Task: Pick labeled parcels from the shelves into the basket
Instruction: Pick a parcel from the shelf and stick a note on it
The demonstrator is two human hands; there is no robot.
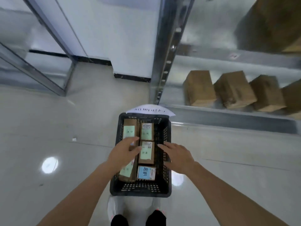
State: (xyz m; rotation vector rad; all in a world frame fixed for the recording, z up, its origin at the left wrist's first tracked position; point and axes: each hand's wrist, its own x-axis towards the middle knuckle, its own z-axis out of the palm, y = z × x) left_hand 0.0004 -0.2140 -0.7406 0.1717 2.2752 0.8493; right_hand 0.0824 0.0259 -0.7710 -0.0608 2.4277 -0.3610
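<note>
- Head view, basket: a black slotted plastic basket stands on the pale tiled floor just in front of the person's feet, beside the foot of a metal shelf upright.
- Head view, basket contents: five brown parcels lie flat inside in two columns. The left column holds a far parcel with a green label and a near green-labelled parcel. The right column holds two green-labelled parcels and, nearest, a blue-labelled parcel.
- Head view, left hand: fingers loosely extended and spread, palm down over the left column; it grips nothing, and contact with the parcels cannot be told.
- Head view, right hand: fingers straight and relaxed, over the basket's right wall, holding nothing.
- Head view, surroundings: a white printed sheet lies at the basket's far rim.
- Head view, shelf: four brown cartons stand in a row on the low shelf to the right, blurred.
</note>
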